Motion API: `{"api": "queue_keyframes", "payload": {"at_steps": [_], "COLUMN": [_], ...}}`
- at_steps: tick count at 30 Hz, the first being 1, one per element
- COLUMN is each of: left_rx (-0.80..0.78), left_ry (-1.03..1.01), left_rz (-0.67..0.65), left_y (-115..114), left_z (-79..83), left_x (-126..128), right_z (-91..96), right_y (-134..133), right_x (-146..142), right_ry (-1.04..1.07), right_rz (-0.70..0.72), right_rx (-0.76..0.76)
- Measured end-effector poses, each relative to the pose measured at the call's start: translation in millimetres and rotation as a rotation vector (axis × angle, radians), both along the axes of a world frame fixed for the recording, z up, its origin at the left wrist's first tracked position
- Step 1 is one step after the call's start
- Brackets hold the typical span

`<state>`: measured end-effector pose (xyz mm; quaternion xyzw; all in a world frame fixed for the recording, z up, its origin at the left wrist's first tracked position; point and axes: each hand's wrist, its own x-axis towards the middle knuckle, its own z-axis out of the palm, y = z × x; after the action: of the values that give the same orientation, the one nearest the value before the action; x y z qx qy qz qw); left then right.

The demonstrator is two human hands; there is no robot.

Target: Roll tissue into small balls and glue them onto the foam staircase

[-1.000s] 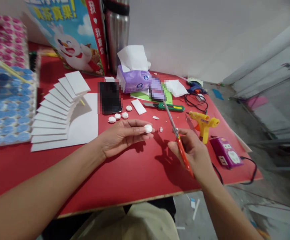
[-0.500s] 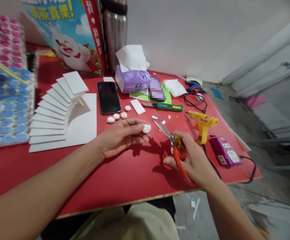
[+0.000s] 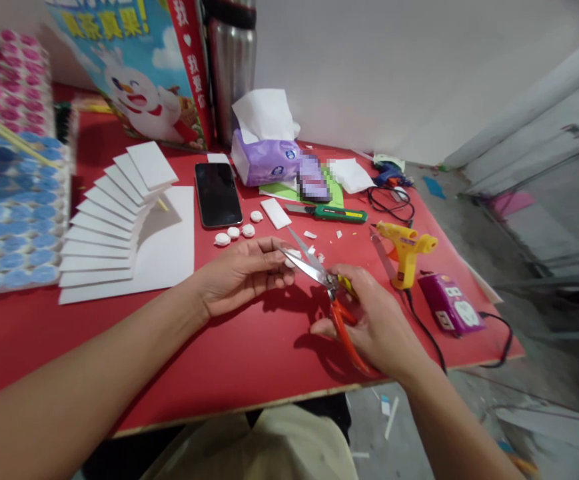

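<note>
Between the fingertips of my left hand is a small round white piece, partly covered by a blade. My right hand grips orange-handled scissors, their blades parted and reaching across the white piece. Whether the blades touch it I cannot tell. Several similar white pieces lie on the red table just beyond my left hand. Small white scraps are scattered past the scissors. A white rectangular piece lies behind them, beside a green utility knife.
A yellow glue gun and a purple power socket box stand at the right, with cables. Left are fanned white cards, a phone and a tray of blue pieces. Behind stand a tissue pack and a steel flask.
My right hand has moved left with the scissors, bringing the parted blades over the white piece. My left hand stays almost in the same place, still holding that piece.
</note>
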<state>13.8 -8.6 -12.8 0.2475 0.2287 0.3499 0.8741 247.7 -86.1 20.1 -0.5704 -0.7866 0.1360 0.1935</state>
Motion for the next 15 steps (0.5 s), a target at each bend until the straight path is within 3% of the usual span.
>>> {"api": "queue_keyframes", "payload": {"at_steps": [15], "left_rx": [0.017], "left_ry": [0.016], "left_rz": [-0.024], "left_y": [-0.2], "left_z": [-0.5], "left_x": [-0.9], "right_z": [0.1], "right_y": [1.2], "right_x": [-5.4], "right_ry": [-0.024], "right_rz": [-0.009], "right_rx": [0.049]}}
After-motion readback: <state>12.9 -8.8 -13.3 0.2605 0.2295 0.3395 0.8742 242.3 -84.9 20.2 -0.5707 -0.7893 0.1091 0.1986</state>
